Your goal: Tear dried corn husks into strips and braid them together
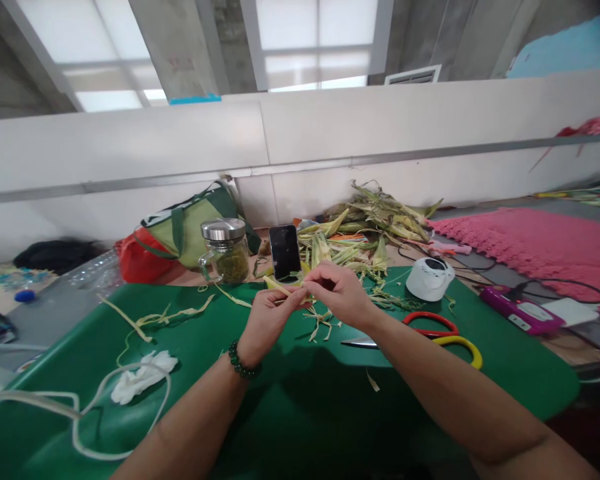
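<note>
My left hand (270, 315) and my right hand (341, 293) meet over the middle of the green table (300, 413). Between them is a pale yellow-green strip of corn husk (279, 286), pinched by the fingers of both. Parts of the strip are hidden behind the fingertips. A dark phone (285, 252) stands upright just behind my hands. Small husk scraps (321, 325) lie on the table under them. Scissors with one red and one yellow handle (431, 325) rest partly beneath my right forearm.
Corn husks (380, 213) are heaped at the back. A glass jar with a metal lid (230, 257) stands left of the phone. A white container (430, 279) and a purple power strip (521, 311) lie right. White tissue (144, 377) and a white cable (75, 437) lie at left.
</note>
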A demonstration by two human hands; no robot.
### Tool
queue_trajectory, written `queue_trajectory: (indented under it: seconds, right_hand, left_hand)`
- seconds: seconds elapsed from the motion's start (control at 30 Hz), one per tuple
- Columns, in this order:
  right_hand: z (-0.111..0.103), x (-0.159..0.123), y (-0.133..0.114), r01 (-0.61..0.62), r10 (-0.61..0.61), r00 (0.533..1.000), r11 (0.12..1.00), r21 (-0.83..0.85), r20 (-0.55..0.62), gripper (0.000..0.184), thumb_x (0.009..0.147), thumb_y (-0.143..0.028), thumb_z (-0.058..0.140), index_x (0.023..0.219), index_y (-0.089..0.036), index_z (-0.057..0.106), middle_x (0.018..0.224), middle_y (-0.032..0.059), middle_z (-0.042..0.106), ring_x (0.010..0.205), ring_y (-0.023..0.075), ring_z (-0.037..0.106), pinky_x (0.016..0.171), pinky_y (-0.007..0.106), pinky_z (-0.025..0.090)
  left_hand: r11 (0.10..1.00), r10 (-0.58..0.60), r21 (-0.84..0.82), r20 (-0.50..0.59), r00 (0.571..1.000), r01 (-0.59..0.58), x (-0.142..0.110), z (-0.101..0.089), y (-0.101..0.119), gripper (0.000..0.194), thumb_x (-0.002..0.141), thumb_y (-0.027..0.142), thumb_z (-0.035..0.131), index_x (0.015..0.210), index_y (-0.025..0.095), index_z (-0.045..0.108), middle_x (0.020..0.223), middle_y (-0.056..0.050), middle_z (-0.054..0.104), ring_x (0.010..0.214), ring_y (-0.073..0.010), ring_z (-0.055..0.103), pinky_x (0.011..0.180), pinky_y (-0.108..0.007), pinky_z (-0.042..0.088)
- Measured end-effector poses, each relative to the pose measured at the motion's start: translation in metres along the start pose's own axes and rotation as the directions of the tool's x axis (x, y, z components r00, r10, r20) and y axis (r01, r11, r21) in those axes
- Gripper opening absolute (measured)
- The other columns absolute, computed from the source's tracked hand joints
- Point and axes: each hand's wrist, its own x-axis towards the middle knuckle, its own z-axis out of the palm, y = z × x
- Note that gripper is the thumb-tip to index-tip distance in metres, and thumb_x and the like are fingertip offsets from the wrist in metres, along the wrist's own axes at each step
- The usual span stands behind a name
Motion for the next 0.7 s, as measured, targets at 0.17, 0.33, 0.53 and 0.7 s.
queue_trajectory:
  seconds: [0.17,0.33,0.53,0.7]
  right_hand:
    - [-0.005,0.002,0.003,-0.063,0.065,0.998,0.992,0.108,-0.016,0.014,0.078,-0.024,0.056,0.066,-0.017,0.059,0.062,-0.001,0.055,0.057,0.0103,0.048,0.053,0.023,0.038]
    - [-0.011,0.007,0.005,-0.017,0.017,1.0,1.0,0.014,0.02,0.014,0.079,-0.024,0.056,0.068,-0.017,0.061,0.066,-0.0002,0.057,0.062,0.0113,0.05,0.057,0.024,0.039]
    - [-0.01,0.004,0.001,0.143,-0.13,0.985,0.983,-0.112,0.118,0.015,0.081,-0.021,0.053,0.068,-0.017,0.059,0.065,0.0003,0.055,0.064,0.0122,0.049,0.059,0.024,0.038]
    - [-0.007,0.001,0.001,0.076,-0.076,0.997,0.996,-0.055,-0.008,0.016,0.081,-0.021,0.052,0.066,-0.017,0.055,0.065,0.0,0.051,0.061,0.0116,0.047,0.056,0.024,0.037]
  left_hand:
    - [1.0,0.011,0.012,-0.02,1.0,-0.011,0.0,-0.003,0.002,0.03,0.063,0.043,0.074,0.068,0.014,0.074,0.073,-0.006,0.073,0.071,-0.021,0.068,0.072,-0.033,0.057]
    - [0.981,-0.077,-0.176,0.023,0.997,0.08,0.001,-0.002,-0.001,0.034,0.061,0.046,0.075,0.069,0.012,0.073,0.077,-0.008,0.073,0.074,-0.0197,0.068,0.078,-0.034,0.055]
    - [0.985,-0.095,-0.143,0.03,0.995,0.098,0.001,-0.003,0.0,0.028,0.058,0.035,0.079,0.073,0.012,0.073,0.078,-0.008,0.072,0.074,-0.0196,0.067,0.075,-0.032,0.055]
    - [0.999,-0.024,0.042,-0.027,0.999,0.025,0.0,-0.006,0.002,0.022,0.059,0.031,0.077,0.072,0.014,0.072,0.071,-0.006,0.072,0.069,-0.0186,0.066,0.066,-0.028,0.052]
